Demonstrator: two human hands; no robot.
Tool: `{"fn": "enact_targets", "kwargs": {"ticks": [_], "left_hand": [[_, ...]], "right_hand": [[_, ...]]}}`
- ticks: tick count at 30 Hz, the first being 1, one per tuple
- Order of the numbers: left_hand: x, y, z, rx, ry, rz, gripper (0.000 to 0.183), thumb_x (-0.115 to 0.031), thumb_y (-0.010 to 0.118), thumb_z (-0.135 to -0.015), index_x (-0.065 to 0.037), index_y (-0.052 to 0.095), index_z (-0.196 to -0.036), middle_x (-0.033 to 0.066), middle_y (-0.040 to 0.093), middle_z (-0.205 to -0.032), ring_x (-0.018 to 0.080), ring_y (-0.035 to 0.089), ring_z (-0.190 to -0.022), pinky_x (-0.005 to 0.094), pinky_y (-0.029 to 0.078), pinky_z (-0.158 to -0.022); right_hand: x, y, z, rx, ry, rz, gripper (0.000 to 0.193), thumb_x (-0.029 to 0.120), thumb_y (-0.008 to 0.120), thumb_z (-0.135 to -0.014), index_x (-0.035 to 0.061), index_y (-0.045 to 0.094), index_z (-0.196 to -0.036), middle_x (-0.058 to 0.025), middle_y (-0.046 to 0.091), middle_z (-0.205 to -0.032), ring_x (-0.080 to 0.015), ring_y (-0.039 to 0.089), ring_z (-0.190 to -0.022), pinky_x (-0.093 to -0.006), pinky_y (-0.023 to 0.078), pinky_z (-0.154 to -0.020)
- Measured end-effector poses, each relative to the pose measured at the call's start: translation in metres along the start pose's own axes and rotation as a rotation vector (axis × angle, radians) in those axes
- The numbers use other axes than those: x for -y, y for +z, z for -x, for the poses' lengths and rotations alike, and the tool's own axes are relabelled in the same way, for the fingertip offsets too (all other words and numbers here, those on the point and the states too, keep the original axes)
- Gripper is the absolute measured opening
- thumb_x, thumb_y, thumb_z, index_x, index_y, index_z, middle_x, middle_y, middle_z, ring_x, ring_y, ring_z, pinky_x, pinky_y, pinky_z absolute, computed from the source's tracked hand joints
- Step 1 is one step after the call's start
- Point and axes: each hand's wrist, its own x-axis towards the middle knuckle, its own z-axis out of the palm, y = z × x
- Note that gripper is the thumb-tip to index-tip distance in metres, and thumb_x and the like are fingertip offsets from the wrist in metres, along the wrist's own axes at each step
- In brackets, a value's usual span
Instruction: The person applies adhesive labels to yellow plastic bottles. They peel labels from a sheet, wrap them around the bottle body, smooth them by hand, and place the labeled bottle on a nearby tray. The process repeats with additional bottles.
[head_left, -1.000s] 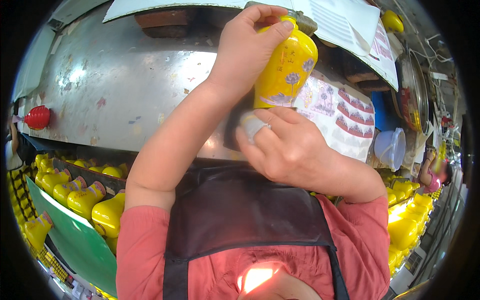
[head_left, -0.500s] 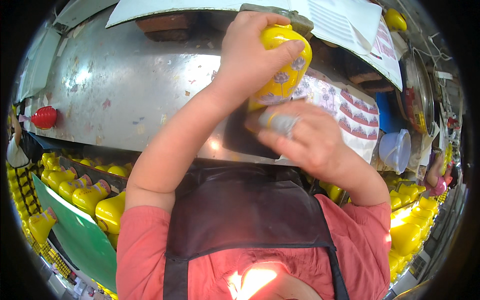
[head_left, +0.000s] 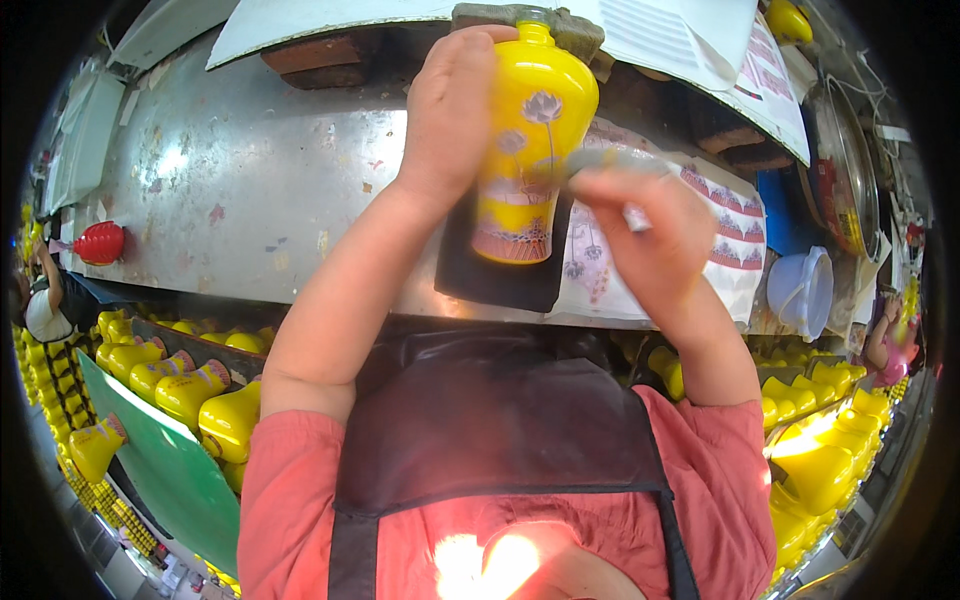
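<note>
The yellow vase point(head_left: 560, 80) lies over a black pad point(head_left: 490, 285), its neck beside a grey block point(head_left: 580, 32), with the left hand point(head_left: 450, 115) clasped along its left side; the right hand point(head_left: 655, 225) is by its lower right side, too blurred to tell whether the fingers are pinched together or holding anything. Lotus motifs point(head_left: 542, 108) and a patterned band point(head_left: 512, 245) near the foot make the visible side look largely decorated, while the printed sheet point(head_left: 735, 270) nearby bears more motifs, seemingly left to use
</note>
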Motion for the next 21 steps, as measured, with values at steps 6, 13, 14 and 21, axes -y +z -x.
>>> {"fn": "enact_targets", "kwargs": {"ticks": [6, 13, 14, 21], "left_hand": [[-0.003, 0.014, 0.031, -0.117, 0.233, -0.478, 0.048, -0.025, 0.049, -0.108, -0.005, 0.045, -0.15, 0.0203, 0.052, -0.137, 0.0331, 0.056, -0.126, 0.0388, 0.042, -0.112], [0.0, 0.008, 0.033, 0.023, -0.066, 0.155, 0.056, -0.028, 0.047, -0.11, -0.006, 0.03, -0.158, 0.0218, 0.039, -0.153, 0.0314, 0.047, -0.137, 0.0392, 0.038, -0.115], [0.0, 0.008, 0.035, 0.027, -0.093, 0.176, 0.056, -0.028, 0.045, -0.11, -0.005, 0.028, -0.158, 0.0218, 0.038, -0.154, 0.0313, 0.045, -0.138, 0.0394, 0.037, -0.115], [0.006, 0.006, 0.048, 0.027, 0.029, -0.21, 0.074, -0.033, 0.048, -0.107, 0.002, 0.014, -0.162, 0.0272, 0.027, -0.161, 0.0397, 0.036, -0.147, 0.0418, 0.031, -0.121]], "right_hand": [[0.008, 0.01, 0.007, 0.04, -0.235, -0.318, 0.023, -0.004, 0.076, -0.073, 0.0073, 0.073, -0.093, -0.0105, 0.077, -0.099, -0.0286, 0.075, -0.088, -0.0382, 0.06, -0.077], [0.0, 0.021, 0.016, -0.326, 0.556, -0.316, 0.019, -0.003, 0.079, -0.085, 0.0045, 0.07, -0.1, -0.0107, 0.074, -0.09, -0.0218, 0.072, -0.079, -0.0317, 0.057, -0.072], [0.0, 0.023, 0.019, -0.33, 0.367, -0.195, 0.021, -0.003, 0.081, -0.083, 0.0045, 0.069, -0.098, -0.0099, 0.073, -0.09, -0.0198, 0.071, -0.079, -0.0299, 0.056, -0.073], [0.003, 0.025, 0.019, -0.184, 0.289, -0.084, 0.028, -0.002, 0.083, -0.083, 0.0031, 0.067, -0.105, -0.0086, 0.071, -0.092, -0.0144, 0.069, -0.078, -0.0271, 0.055, -0.07]]}}
